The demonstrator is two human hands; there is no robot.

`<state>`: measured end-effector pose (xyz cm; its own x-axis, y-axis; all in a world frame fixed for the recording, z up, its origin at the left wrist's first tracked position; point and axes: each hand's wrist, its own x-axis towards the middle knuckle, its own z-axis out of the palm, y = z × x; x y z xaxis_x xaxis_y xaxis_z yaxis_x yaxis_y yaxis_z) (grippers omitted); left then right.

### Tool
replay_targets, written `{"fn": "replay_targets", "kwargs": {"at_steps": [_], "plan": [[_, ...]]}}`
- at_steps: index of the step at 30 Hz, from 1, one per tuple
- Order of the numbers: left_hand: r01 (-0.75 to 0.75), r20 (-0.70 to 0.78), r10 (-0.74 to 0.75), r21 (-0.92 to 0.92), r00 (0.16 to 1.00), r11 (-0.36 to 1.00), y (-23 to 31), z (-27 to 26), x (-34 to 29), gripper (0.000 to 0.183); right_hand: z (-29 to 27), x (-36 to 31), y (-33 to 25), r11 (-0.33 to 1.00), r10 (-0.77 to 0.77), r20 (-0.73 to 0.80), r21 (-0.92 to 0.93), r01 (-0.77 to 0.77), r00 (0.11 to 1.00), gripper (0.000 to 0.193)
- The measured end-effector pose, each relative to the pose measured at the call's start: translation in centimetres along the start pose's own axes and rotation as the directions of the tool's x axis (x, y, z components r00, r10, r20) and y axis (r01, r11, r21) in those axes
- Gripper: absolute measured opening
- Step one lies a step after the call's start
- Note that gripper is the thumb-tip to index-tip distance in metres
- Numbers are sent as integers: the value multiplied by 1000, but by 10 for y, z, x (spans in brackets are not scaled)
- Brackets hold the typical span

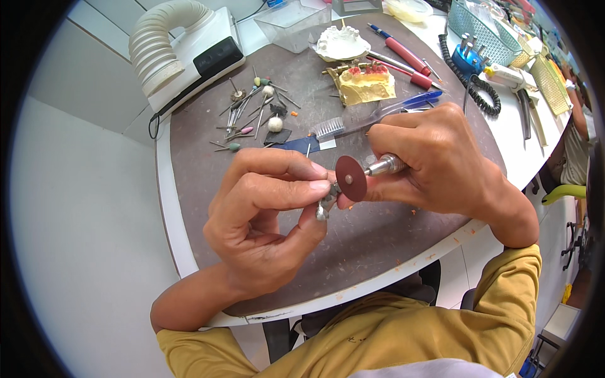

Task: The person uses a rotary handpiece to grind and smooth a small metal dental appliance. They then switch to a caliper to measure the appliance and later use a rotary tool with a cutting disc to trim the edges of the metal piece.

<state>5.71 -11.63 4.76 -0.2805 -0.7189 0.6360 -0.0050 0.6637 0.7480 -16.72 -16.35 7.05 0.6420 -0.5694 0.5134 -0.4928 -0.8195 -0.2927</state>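
My left hand [265, 214] pinches a small grey metal dental casting [322, 209] between thumb and fingertips; the fingers partly cover it. Wrapped round a silver rotary handpiece [387, 165] is my right hand [435, 164]. A thin reddish-brown cutting disc [350, 179] is mounted on the handpiece's tip, its edge close against the casting. Whether the disc touches the metal or spins, I cannot tell. Just beyond the hands lies a clear-handled toothbrush [331, 128]. A yellow dental model [365, 85] with red gum parts stands farther back, with a white plaster model [341, 44] behind it.
Several rotary burs and polishing tips [252, 110] lie scattered at the back left. A white suction unit [201, 57] with a ribbed hose [148, 50] stands behind them. Back right are red-handled tools [406, 57], a blue bur stand [467, 60], a coiled cord [485, 97] and baskets [482, 28].
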Motion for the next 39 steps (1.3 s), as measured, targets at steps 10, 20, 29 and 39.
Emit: {"fn": "replay_targets", "kwargs": {"at_steps": [10, 20, 29, 39], "plan": [[16, -62, -20, -57, 998, 998, -5, 3, -1, 31, 1, 0, 0, 1000, -9, 10, -6, 10, 1000, 48], [79, 1, -79, 14, 997, 997, 2, 0, 0, 22, -1, 1, -1, 1000, -10, 24, -8, 10, 1000, 48], [25, -55, -28, -65, 998, 998, -4, 2, 1, 29, 0, 1, -1, 1000, 3, 20, 11, -3, 1000, 48], [7, -48, -10, -73, 999, 997, -4, 2, 3, 28, 0, 1, -1, 1000, 3, 24, -3, -3, 1000, 48]]}}
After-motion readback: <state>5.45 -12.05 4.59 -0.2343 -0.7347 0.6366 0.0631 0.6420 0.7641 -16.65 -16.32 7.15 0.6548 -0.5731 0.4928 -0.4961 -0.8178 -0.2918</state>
